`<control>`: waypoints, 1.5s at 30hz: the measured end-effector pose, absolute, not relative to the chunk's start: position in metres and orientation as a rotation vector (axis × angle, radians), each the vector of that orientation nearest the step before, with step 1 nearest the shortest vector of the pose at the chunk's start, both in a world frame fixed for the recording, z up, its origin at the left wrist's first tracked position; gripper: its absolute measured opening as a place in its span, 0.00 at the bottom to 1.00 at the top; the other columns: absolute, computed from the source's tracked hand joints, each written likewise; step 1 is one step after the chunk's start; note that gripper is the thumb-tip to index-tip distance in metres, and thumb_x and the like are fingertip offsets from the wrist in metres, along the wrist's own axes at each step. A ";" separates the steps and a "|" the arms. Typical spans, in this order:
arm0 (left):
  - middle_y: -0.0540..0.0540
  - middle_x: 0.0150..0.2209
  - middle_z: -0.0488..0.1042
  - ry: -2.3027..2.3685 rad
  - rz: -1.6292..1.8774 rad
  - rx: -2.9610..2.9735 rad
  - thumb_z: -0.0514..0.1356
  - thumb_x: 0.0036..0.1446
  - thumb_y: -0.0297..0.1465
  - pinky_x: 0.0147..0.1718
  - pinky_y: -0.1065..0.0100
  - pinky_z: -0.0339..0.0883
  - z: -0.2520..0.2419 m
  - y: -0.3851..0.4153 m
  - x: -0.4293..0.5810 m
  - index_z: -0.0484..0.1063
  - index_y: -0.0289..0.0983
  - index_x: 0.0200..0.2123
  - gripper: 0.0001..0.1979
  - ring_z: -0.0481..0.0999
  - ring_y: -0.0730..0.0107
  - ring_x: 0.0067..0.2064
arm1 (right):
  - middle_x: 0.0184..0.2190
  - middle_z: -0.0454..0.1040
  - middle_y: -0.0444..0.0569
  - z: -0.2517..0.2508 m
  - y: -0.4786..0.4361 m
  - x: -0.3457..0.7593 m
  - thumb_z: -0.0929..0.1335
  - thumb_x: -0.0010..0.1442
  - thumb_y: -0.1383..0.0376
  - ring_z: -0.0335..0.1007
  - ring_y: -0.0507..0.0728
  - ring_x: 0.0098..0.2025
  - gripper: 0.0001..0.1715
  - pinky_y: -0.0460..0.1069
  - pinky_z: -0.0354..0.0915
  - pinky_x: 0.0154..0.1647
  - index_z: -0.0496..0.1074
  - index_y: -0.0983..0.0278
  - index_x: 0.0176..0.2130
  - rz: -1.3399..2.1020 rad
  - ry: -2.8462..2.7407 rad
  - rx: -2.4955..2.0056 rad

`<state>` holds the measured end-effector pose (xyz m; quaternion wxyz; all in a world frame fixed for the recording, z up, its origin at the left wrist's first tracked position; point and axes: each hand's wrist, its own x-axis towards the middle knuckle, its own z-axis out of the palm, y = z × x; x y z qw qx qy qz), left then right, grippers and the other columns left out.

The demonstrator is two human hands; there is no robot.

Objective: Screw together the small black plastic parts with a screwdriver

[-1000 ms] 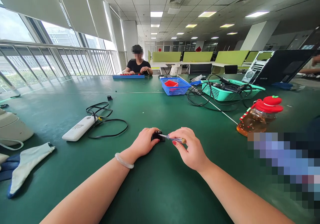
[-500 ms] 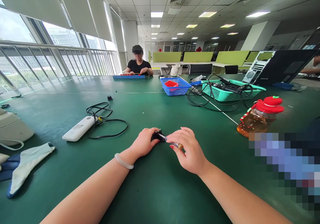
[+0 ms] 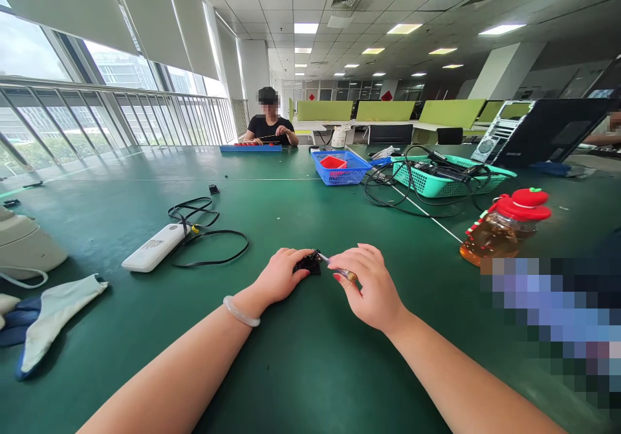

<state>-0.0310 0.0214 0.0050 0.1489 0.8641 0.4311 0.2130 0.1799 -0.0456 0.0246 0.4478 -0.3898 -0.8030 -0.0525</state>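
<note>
On the green table (image 3: pixel 291 369), my left hand (image 3: pixel 283 275) grips a small black part (image 3: pixel 312 264) and presses it down; the fingers cover much of it, so its kind is unclear. My right hand (image 3: pixel 366 282) pinches a small screwdriver (image 3: pixel 345 272) with a yellowish handle end. The thin metal shaft points left and meets the upper right edge of the black part, near its far corner. Whether the tip sits in a screw is too small to tell.
Left lie a white power strip (image 3: pixel 155 248) with a black cord and a work glove (image 3: pixel 61 321). A jar with a red lid (image 3: pixel 507 227) stands right. Further back are a blue basket (image 3: pixel 342 170), a green basket with cables (image 3: pixel 431 185), a computer case (image 3: pixel 538 130) and a seated person (image 3: pixel 272 123).
The screwdriver and my right hand have shifted slightly right, and the tip has moved from the black part's middle to its upper right edge. My left hand stays put. The far person's hand has risen.
</note>
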 end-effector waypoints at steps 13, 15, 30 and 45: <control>0.46 0.50 0.77 1.243 0.615 2.503 0.60 0.57 0.33 0.56 0.54 0.64 0.003 0.023 -0.030 0.70 0.42 0.53 0.19 0.71 0.56 0.53 | 0.28 0.77 0.43 0.032 -0.049 0.179 0.66 0.60 0.67 0.73 0.57 0.35 0.04 0.62 0.56 0.56 0.71 0.58 0.34 -0.205 -1.837 -1.056; 0.45 0.49 0.77 1.240 0.621 2.497 0.61 0.56 0.34 0.55 0.54 0.64 0.003 0.022 -0.030 0.71 0.42 0.53 0.19 0.71 0.56 0.53 | 0.29 0.77 0.44 0.032 -0.049 0.178 0.66 0.60 0.67 0.73 0.57 0.35 0.04 0.61 0.57 0.56 0.72 0.58 0.34 -0.147 -1.826 -1.061; 0.42 0.48 0.76 1.266 0.556 2.436 0.63 0.56 0.34 0.54 0.57 0.67 0.005 0.024 -0.029 0.71 0.41 0.53 0.20 0.73 0.56 0.52 | 0.31 0.79 0.46 0.024 -0.040 0.182 0.66 0.62 0.58 0.74 0.58 0.35 0.10 0.53 0.68 0.39 0.74 0.58 0.32 0.244 -1.608 -1.259; 0.42 0.47 0.77 1.218 0.525 2.538 0.64 0.56 0.36 0.52 0.58 0.66 0.007 0.022 -0.029 0.68 0.41 0.55 0.23 0.73 0.56 0.51 | 0.34 0.78 0.48 0.026 -0.047 0.178 0.65 0.62 0.65 0.73 0.60 0.40 0.06 0.59 0.66 0.48 0.73 0.58 0.35 0.124 -1.790 -1.111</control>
